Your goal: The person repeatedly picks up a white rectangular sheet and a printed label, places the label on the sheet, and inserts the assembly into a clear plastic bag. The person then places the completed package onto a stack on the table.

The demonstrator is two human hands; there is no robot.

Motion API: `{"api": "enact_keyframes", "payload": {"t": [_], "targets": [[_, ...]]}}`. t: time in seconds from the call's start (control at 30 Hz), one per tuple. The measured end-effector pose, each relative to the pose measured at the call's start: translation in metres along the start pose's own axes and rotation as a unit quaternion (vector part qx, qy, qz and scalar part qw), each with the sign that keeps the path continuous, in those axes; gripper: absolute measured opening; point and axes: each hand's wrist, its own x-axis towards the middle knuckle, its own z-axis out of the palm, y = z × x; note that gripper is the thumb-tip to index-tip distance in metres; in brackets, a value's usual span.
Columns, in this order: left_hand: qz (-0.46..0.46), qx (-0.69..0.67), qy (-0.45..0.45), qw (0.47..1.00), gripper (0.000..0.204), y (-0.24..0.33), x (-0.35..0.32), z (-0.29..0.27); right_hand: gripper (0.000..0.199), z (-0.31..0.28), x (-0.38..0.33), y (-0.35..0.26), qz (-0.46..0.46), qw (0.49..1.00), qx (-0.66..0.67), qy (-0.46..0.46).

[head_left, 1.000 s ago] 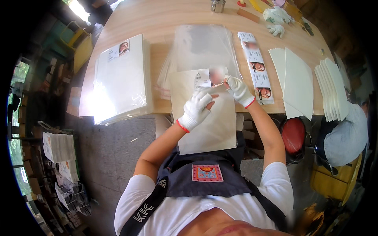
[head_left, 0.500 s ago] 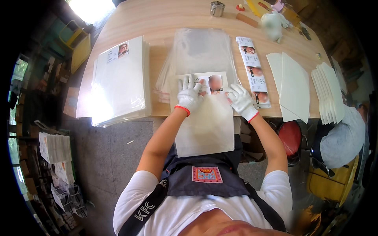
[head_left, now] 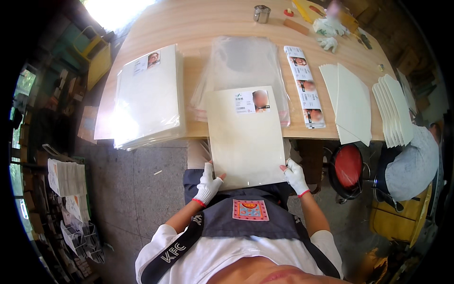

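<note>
A cream paper pad or sheet [head_left: 246,146] hangs over the table's near edge toward my lap, its far end resting on clear plastic sleeves. Near its far edge lies a white label [head_left: 244,102] with a portrait photo. My left hand [head_left: 209,183], in a white fingerless-tipped glove with red cuff, grips the near left edge, thumb on top. On the opposite edge, my right hand [head_left: 294,177], gloved alike, holds the near right side with its thumb on top. Under the sheet, the other fingers are partly hidden. Behind it sits the pile of clear plastic sleeves [head_left: 243,61].
On the left lies a pile of sleeved, labelled sheets [head_left: 149,99]. To the right are a stack of label strips [head_left: 305,87], cream sheets [head_left: 352,102] and more fanned sheets [head_left: 393,111]. A metal cup [head_left: 261,14] and spare gloves [head_left: 328,27] lie farther back. A red stool [head_left: 347,165] stands right.
Both hands have moved from around the label at the sheet's far end down to its near side edges, and now grip it there. The label lies uncovered.
</note>
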Motion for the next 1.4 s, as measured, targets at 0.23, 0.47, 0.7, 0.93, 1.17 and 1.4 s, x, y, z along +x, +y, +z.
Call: {"api": "enact_keyframes", "payload": {"t": [0.23, 0.47, 0.7, 0.93, 1.17, 1.4], "targets": [[0.168, -0.092, -0.054, 0.98, 0.062, 0.117, 0.012, -0.112, 0.019, 0.02, 0.003, -0.097, 0.047, 0.982, 0.163, -0.086], [0.232, -0.02, 0.2, 0.952, 0.056, 0.116, 0.023, -0.247, 0.027, 0.122, 0.106, -0.214, -0.143, 0.977, 0.128, -0.093], [-0.016, 0.346, 0.28, 0.895, 0.057, 0.018, 0.099, -0.317, 0.042, 0.247, 0.167, -0.269, -0.078, 0.979, 0.005, -0.186], [-0.025, 0.276, 0.21, 0.938, 0.061, 0.01, 0.111, -0.308, 0.034, 0.151, 0.141, -0.216, -0.097, 0.958, 0.217, -0.159], [0.019, 0.359, 0.285, 0.889, 0.067, 0.001, 0.105, -0.309, 0.017, -0.06, 0.124, -0.074, -0.159, 0.895, 0.23, 0.347], [0.294, 0.285, 0.375, 0.832, 0.049, 0.085, 0.084, -0.251, 0.028, -0.182, 0.111, -0.039, 0.1, 0.804, 0.496, 0.313]]}}
